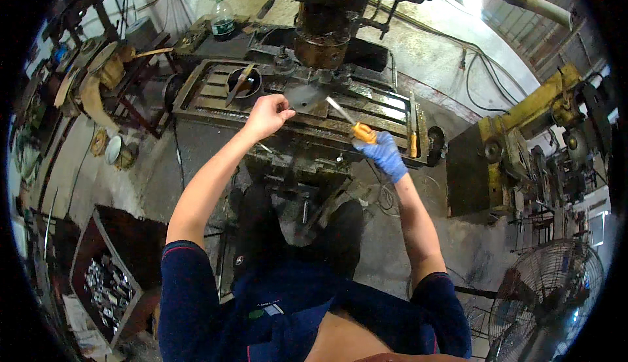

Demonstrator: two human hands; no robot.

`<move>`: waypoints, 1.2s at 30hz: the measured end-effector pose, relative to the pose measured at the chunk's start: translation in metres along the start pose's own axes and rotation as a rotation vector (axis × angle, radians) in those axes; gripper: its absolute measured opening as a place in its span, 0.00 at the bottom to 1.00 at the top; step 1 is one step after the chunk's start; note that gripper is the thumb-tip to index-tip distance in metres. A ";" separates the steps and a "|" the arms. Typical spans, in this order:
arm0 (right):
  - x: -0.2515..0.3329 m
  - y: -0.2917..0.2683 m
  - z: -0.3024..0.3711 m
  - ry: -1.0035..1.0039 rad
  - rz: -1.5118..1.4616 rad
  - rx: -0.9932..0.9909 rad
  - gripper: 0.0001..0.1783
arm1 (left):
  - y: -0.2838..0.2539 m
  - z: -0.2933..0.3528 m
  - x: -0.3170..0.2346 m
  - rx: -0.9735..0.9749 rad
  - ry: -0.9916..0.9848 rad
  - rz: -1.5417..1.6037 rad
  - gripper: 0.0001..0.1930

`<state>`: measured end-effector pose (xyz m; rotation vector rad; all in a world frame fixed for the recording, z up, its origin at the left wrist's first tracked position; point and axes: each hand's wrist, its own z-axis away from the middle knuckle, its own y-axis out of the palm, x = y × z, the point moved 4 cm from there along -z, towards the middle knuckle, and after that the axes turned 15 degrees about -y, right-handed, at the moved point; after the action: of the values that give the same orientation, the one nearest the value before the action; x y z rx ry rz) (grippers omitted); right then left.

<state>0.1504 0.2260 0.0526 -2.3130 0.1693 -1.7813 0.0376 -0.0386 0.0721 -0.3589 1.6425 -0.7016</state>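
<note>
Bare left hand (pixel 267 117) pinching dark flat plate (pixel 305 97) over slotted machine table (pixel 208 100); blue-gloved right hand (pixel 383 153) gripping yellow-handled file-like tool (pixel 364 133); brush (pixel 240 86) across round pot (pixel 260 81)

- From my remote station, I note a slotted metal machine table (pixel 210 89), surface dark, glossy in places.
- Left portion: round container (pixel 254 91), an elongated yellow-ended tool (pixel 239 84) across its rim.
- Right end: slim tool (pixel 413 142), yellow handle toward the front edge.

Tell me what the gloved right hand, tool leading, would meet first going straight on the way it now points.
Probably the grey plate at the left hand: the right hand's yellow-handled tool points toward it, though depth is unclear.
</note>
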 end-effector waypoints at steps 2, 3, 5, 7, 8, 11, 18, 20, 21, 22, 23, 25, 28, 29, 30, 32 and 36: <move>-0.021 -0.001 -0.003 0.107 0.252 0.106 0.18 | 0.014 -0.022 -0.012 0.013 0.229 -0.216 0.09; -0.024 0.009 -0.001 0.083 0.058 0.009 0.19 | 0.021 -0.032 -0.013 0.014 0.335 -0.325 0.09; -0.049 0.015 0.005 0.099 0.083 -0.064 0.20 | 0.034 -0.050 -0.014 0.076 0.370 -0.385 0.10; -0.075 0.022 0.014 0.209 0.129 -0.165 0.13 | 0.047 -0.064 -0.009 0.094 0.403 -0.457 0.10; -0.101 0.019 0.021 0.198 0.110 -0.204 0.14 | 0.054 -0.071 -0.012 0.105 0.411 -0.427 0.09; -0.128 0.026 0.034 0.230 0.003 -0.279 0.18 | 0.057 -0.082 -0.009 0.132 0.402 -0.335 0.08; -0.108 0.020 0.056 0.133 0.060 -0.420 0.19 | 0.046 -0.076 -0.021 0.134 0.129 -0.429 0.13; -0.094 0.017 0.063 0.164 0.051 -0.379 0.19 | 0.048 -0.072 -0.024 0.062 0.148 -0.540 0.12; -0.085 0.014 0.067 0.180 0.052 -0.364 0.19 | 0.050 -0.071 -0.026 0.028 0.163 -0.592 0.11; -0.074 0.011 0.074 0.165 0.071 -0.380 0.18 | 0.052 -0.072 -0.025 0.012 0.168 -0.633 0.10; -0.068 0.008 0.080 0.185 0.093 -0.367 0.18 | 0.055 -0.073 -0.024 -0.003 0.172 -0.675 0.09; -0.056 -0.001 0.093 0.223 0.139 -0.345 0.19 | 0.059 -0.078 -0.020 -0.029 0.190 -0.675 0.08; -0.070 -0.027 0.130 0.219 0.107 -0.423 0.17 | 0.056 -0.082 -0.016 -0.046 0.189 -0.593 0.08; -0.079 -0.035 0.144 0.213 0.111 -0.447 0.16 | 0.056 -0.081 -0.017 -0.042 0.193 -0.599 0.08; -0.080 -0.039 0.157 0.249 0.116 -0.452 0.16 | 0.056 -0.082 -0.017 -0.040 0.195 -0.604 0.09; -0.081 -0.047 0.180 0.320 0.134 -0.460 0.15 | 0.056 -0.085 -0.017 -0.058 0.202 -0.609 0.09; -0.076 -0.056 0.212 0.379 0.054 -0.536 0.15 | 0.067 -0.101 -0.014 -0.121 0.210 -0.549 0.09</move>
<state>0.3332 0.3189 -0.0565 -2.2099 0.8556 -2.3544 -0.0469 0.0449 0.0476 -0.8680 1.8039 -1.0779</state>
